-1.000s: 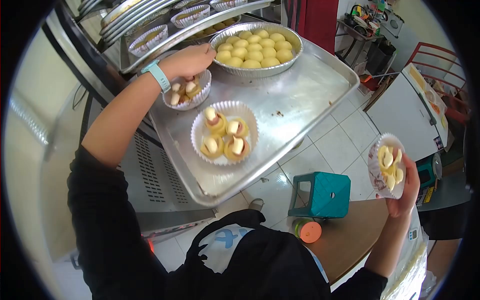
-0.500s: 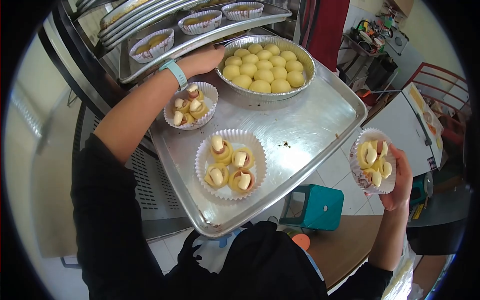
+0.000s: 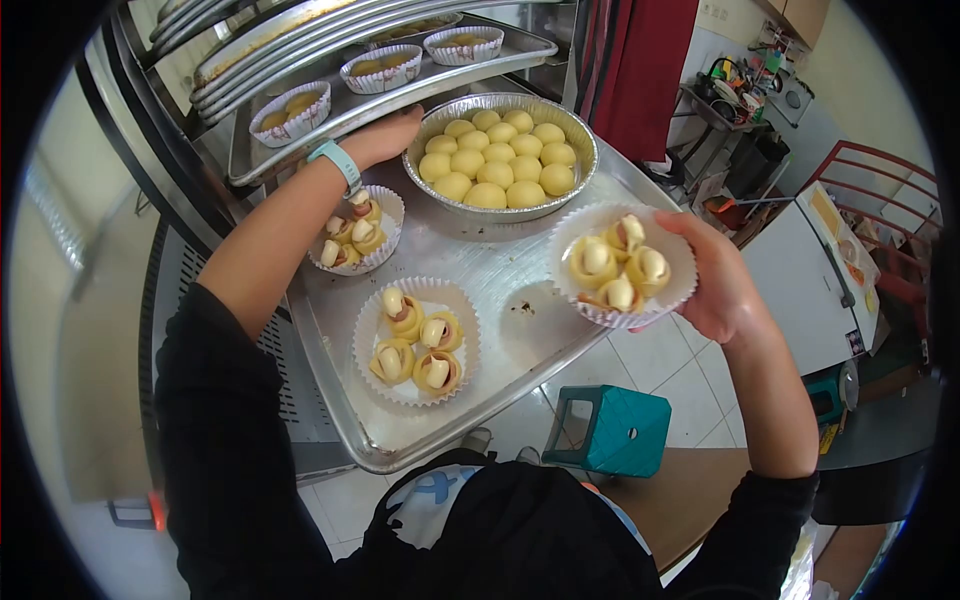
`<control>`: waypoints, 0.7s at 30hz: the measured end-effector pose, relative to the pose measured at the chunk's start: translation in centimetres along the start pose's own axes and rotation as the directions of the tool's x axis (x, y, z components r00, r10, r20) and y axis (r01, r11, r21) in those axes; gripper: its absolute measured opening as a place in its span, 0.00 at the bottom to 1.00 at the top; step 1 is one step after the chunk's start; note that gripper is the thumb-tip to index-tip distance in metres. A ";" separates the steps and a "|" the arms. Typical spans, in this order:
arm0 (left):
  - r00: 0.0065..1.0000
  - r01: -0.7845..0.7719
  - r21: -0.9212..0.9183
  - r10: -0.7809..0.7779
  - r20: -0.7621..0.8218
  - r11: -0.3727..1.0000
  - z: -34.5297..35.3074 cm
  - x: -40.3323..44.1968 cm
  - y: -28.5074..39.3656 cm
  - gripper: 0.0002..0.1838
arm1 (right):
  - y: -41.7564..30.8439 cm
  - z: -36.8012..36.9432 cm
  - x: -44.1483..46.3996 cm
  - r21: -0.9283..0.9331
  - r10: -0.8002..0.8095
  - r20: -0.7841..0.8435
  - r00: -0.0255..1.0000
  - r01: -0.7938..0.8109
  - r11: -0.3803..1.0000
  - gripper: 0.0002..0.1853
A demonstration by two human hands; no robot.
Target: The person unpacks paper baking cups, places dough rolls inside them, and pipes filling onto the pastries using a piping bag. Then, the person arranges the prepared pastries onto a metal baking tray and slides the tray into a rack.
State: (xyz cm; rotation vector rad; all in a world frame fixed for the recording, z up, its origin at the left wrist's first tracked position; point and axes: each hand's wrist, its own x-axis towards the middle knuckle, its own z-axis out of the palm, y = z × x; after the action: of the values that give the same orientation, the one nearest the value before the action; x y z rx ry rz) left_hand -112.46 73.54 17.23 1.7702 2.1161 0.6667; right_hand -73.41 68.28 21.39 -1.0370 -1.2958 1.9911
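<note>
My right hand [image 3: 715, 280] grips the edge of a round white paper baking cup [image 3: 683, 275], held over the right side of the metal tray [image 3: 480, 290]. Several small yellow dough rolls with sausage and a white topping [image 3: 620, 262] fill it. Two similar paper cups of rolls sit on the tray: one at the near left [image 3: 470, 375], one farther back beside my left wrist [image 3: 385, 250]. My left hand [image 3: 385, 138] reaches in at the left rim of a foil pan [image 3: 590, 165] of round yellow dough balls, below the upper tray; its fingers are mostly hidden.
An upper tray [image 3: 545, 52] with oval paper cups overhangs at the back left, below a stack of metal trays [image 3: 240, 75]. The rack [image 3: 180, 270] stands at the left. A green stool [image 3: 635, 430] is on the tiled floor under the tray's front edge.
My right hand has brought its paper cup leftward, from beyond the tray's right edge to over it. The left hand stays by the foil pan. The view has shifted slightly.
</note>
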 end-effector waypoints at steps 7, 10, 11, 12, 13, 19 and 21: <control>0.939 -0.250 0.158 0.279 -0.202 0.955 0.9 -7.5 7.0 0.31 | -0.2 0.4 1.1 0.010 0.034 0.003 0.999 -0.034 0.999 0.22; 0.714 -0.623 0.327 0.687 -0.135 0.711 1.3 -11.0 9.3 0.19 | 0.1 -0.6 1.5 0.025 0.036 0.004 0.999 -0.036 0.999 0.22; 0.650 -0.701 0.398 0.760 0.014 0.592 1.1 -11.6 9.7 0.14 | 0.0 -0.6 1.6 0.024 0.041 0.009 0.999 -0.041 0.999 0.22; 0.661 -0.700 0.439 0.745 0.096 0.564 1.5 -11.6 9.3 0.12 | -0.2 -0.5 1.6 0.019 0.052 -0.002 0.999 -0.052 0.998 0.21; 0.667 -0.695 0.438 0.739 0.094 0.571 1.6 -11.5 9.0 0.12 | -0.3 -0.5 1.7 0.014 0.063 -0.014 0.998 -0.063 0.998 0.21; 0.800 -0.576 0.457 0.583 0.143 0.678 1.4 -11.2 8.3 0.12 | -0.5 0.4 2.8 -0.086 0.082 0.047 0.995 -0.078 0.993 0.21; 0.745 -0.614 0.412 0.667 0.021 0.673 0.5 -11.8 8.3 0.13 | -0.3 1.0 3.2 -0.101 0.092 0.085 0.992 -0.083 0.991 0.21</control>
State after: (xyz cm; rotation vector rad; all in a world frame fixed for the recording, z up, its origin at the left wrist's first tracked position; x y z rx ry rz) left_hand -102.94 63.21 20.46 2.8403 1.7408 0.5342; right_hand -76.04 70.37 20.91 -1.0770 -1.4297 2.0789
